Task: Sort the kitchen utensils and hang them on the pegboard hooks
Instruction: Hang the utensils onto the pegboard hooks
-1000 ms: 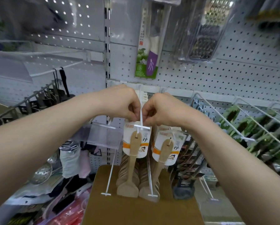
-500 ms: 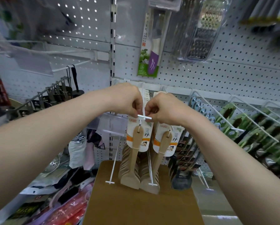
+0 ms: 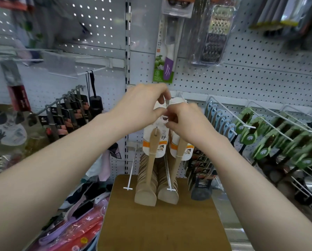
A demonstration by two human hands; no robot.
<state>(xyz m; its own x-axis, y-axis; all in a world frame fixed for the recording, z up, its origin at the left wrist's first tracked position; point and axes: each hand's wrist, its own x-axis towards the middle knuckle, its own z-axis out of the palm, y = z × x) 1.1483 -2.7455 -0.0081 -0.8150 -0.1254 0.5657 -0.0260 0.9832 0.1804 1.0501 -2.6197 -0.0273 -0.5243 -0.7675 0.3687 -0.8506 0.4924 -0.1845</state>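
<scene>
Pegboard wall (image 3: 251, 82) all round in this shop aisle, white and full of holes, with stuff hung off it on wire hooks. Dead centre, the person has both hands up and nearly touching. The left hand (image 3: 142, 104) has thumb and forefinger pinched together at the thin white hook (image 3: 167, 104) that pokes out between the two hands. The right hand (image 3: 186, 120) is bunched up just below it, fingers curled onto the top of the right spatula (image 3: 177, 160) card. It's a bit blurry there, so I can't see the hang hole itself.

Just beside it the left spatula (image 3: 150, 165) hangs straight down on its own white and orange card. More of the same wooden spatulas are stacked behind both, blades down. The blades end right over the far edge of a brown board (image 3: 160, 223); can't tell if they touch it.

Further out, a bare hook (image 3: 130, 171) sticks out lower left of the spatulas. To the right there's a row of blue-handled utensils (image 3: 221, 122), then green-carded ones (image 3: 256, 134). Black-carded items (image 3: 70, 115) hang on the left panel. Above the hands are a boxed peeler (image 3: 165, 58) and a packaged grater (image 3: 213, 38).
</scene>
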